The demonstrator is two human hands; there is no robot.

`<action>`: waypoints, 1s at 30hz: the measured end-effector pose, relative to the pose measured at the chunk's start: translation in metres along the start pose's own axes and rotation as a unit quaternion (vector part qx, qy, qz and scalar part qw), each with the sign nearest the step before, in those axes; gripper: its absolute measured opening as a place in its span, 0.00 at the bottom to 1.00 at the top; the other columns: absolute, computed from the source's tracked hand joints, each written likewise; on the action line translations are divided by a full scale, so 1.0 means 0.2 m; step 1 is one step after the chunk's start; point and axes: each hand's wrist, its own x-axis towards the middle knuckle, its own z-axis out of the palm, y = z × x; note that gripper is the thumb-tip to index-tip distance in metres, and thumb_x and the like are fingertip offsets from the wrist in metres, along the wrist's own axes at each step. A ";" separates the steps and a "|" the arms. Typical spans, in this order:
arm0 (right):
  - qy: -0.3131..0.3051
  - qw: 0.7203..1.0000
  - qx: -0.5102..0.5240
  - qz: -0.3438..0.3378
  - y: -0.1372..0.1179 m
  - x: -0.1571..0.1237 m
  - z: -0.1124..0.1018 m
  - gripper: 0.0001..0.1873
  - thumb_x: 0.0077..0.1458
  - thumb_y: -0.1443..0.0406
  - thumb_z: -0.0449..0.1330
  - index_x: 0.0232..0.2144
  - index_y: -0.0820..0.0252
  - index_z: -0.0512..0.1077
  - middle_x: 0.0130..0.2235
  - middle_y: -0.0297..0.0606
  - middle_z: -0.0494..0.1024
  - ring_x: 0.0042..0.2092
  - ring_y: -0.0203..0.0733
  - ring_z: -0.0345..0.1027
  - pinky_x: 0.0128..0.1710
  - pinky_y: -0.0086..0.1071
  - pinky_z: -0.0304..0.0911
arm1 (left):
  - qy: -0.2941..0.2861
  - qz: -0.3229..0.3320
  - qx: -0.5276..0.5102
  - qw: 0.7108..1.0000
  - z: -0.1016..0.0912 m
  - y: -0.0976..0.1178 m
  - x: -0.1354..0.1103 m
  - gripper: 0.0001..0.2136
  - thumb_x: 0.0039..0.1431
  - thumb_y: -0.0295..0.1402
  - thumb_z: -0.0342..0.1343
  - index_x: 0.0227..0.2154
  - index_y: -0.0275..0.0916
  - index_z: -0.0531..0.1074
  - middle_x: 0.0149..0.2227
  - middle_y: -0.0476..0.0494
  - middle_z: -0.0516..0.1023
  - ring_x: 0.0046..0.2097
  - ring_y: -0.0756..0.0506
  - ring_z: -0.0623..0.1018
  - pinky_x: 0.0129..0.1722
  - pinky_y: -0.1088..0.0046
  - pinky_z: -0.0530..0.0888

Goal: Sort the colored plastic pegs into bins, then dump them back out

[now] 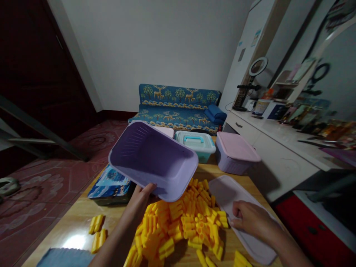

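My left hand (141, 198) grips the near rim of a purple plastic bin (151, 159), which is lifted and tipped so its empty inside faces me. Below it a heap of yellow ridged blocks (180, 218) lies spread on the wooden table (75, 218). My right hand (250, 218) rests with curled fingers on a pale pink lid (230, 193) lying flat at the heap's right side. A few loose yellow blocks (97, 230) lie apart to the left.
At the table's far end stand a teal box with a handle (196, 142) and a lidded purple bin (236, 152). A blue patterned box (109, 185) sits at the left, grey cloth (63, 257) near me. A white counter (283, 137) runs along the right.
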 end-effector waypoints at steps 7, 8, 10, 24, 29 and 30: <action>-0.005 0.999 -0.043 0.002 -0.11 -0.07 0.11 0.08 0.44 0.72 0.58 0.30 0.60 0.70 0.36 0.40 0.77 0.38 0.44 0.72 0.36 0.30 0.55 | -0.008 -0.001 0.012 1.000 0.04 0.00 -0.01 0.13 0.47 0.23 0.56 0.39 0.33 0.68 0.31 0.42 0.79 0.29 0.46 0.79 0.30 0.68 0.79; -0.004 0.998 -0.055 0.006 -0.11 -0.07 0.12 0.07 0.45 0.73 0.57 0.30 0.60 0.70 0.35 0.41 0.78 0.38 0.45 0.72 0.35 0.31 0.55 | -0.009 -0.001 0.012 1.000 0.04 -0.01 -0.01 0.13 0.47 0.23 0.56 0.39 0.33 0.68 0.31 0.42 0.79 0.29 0.46 0.79 0.31 0.68 0.79; 0.003 0.997 -0.081 0.014 -0.10 -0.07 0.14 0.08 0.46 0.73 0.56 0.31 0.61 0.71 0.34 0.43 0.79 0.38 0.47 0.74 0.35 0.32 0.56 | -0.011 -0.002 0.010 1.000 0.03 -0.01 -0.01 0.13 0.47 0.24 0.56 0.39 0.33 0.68 0.32 0.41 0.79 0.29 0.46 0.79 0.31 0.66 0.80; 0.072 0.991 -0.117 0.006 -0.09 -0.06 0.15 0.11 0.51 0.72 0.52 0.34 0.58 0.72 0.32 0.42 0.80 0.37 0.49 0.76 0.32 0.33 0.60 | -0.024 0.022 -0.022 0.999 0.00 0.01 -0.03 0.15 0.43 0.29 0.60 0.37 0.34 0.68 0.29 0.47 0.76 0.26 0.49 0.75 0.28 0.70 0.77; 0.106 0.991 -0.078 -0.013 -0.06 -0.06 0.14 0.07 0.54 0.65 0.55 0.33 0.59 0.72 0.38 0.43 0.77 0.40 0.48 0.73 0.36 0.35 0.62 | -0.035 0.033 -0.023 0.999 0.00 0.03 -0.03 0.15 0.44 0.30 0.60 0.37 0.34 0.68 0.30 0.46 0.76 0.28 0.48 0.76 0.27 0.73 0.76; 0.126 0.989 -0.075 -0.013 -0.03 -0.04 0.14 0.08 0.54 0.64 0.55 0.35 0.59 0.72 0.40 0.44 0.76 0.43 0.49 0.72 0.38 0.36 0.63 | -0.039 0.030 -0.022 0.999 0.00 0.03 -0.04 0.15 0.44 0.30 0.60 0.38 0.34 0.68 0.31 0.45 0.76 0.29 0.48 0.76 0.28 0.72 0.76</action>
